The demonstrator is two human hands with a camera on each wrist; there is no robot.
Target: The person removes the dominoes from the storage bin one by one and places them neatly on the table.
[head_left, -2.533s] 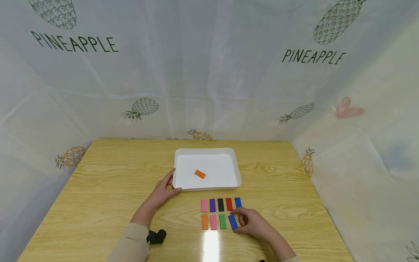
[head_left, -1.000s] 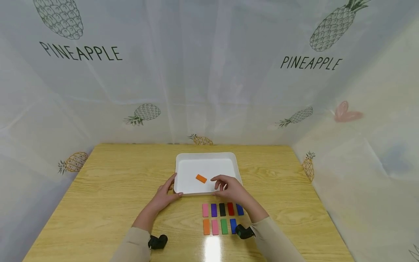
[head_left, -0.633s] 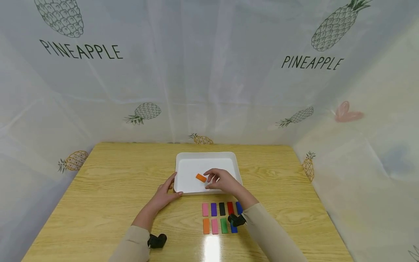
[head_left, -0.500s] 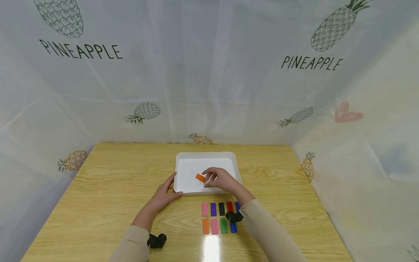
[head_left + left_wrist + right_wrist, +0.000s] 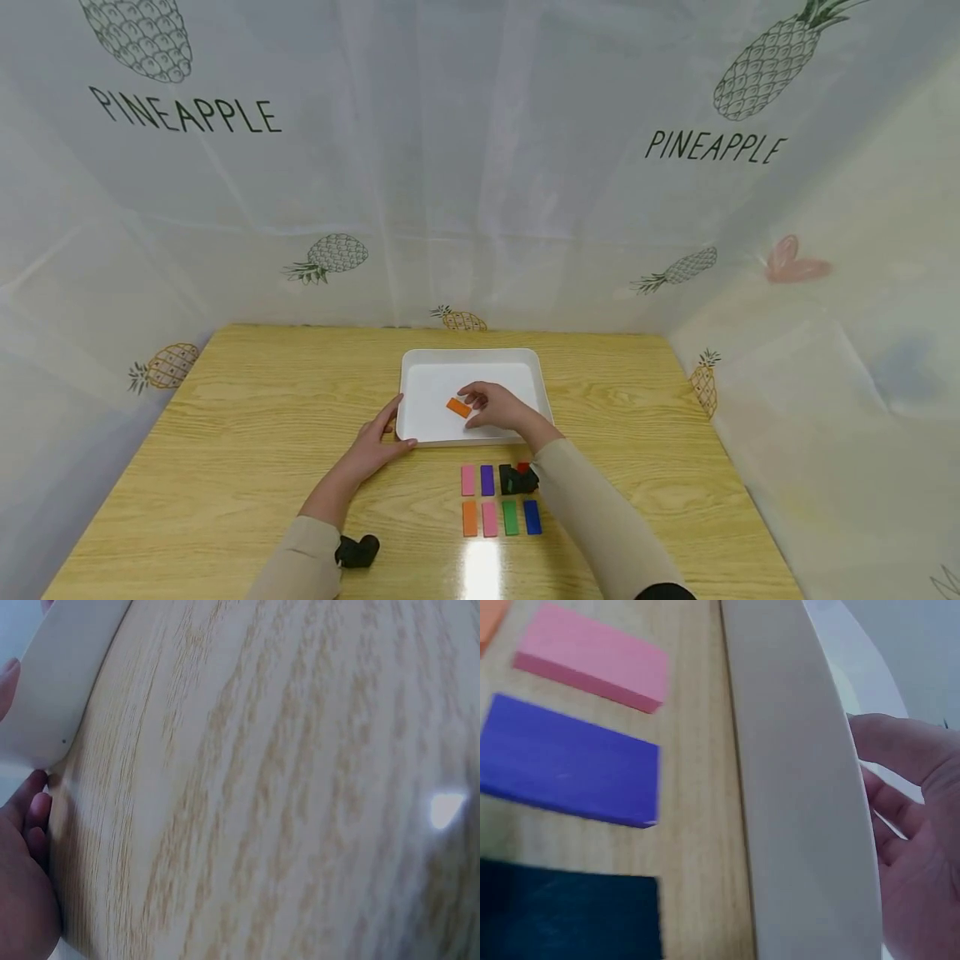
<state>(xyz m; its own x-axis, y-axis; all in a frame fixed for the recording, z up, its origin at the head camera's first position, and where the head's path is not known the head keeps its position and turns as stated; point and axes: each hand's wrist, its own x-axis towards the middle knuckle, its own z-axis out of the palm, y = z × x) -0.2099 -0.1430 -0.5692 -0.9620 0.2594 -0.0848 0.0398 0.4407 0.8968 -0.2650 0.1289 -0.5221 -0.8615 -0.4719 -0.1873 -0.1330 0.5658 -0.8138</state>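
Observation:
A white tray (image 5: 427,425) stands on the wooden table with an orange block (image 5: 459,407) lying aslant inside it. My left hand (image 5: 371,448) holds the tray's near left corner, thumb at the front wall and fingers along the left side. My right hand (image 5: 495,408) reaches over the front wall into the tray. Its thumb and fingers are spread apart around the right end of the orange block. The right wrist view has the tray wall (image 5: 802,787) hiding the tips of that hand (image 5: 915,810).
Before the tray lie two rows of coloured blocks, among them a pink block (image 5: 468,481), a purple block (image 5: 487,481), a green block (image 5: 511,517) and a blue block (image 5: 532,517). My right sleeve (image 5: 592,517) and its black wrist camera (image 5: 519,479) cover part of the far row.
My right hand has left the near-row blue block and moved forward and left into the tray, up to the orange block. That blue block, tilted before, now lies straight. The left hand stays put.

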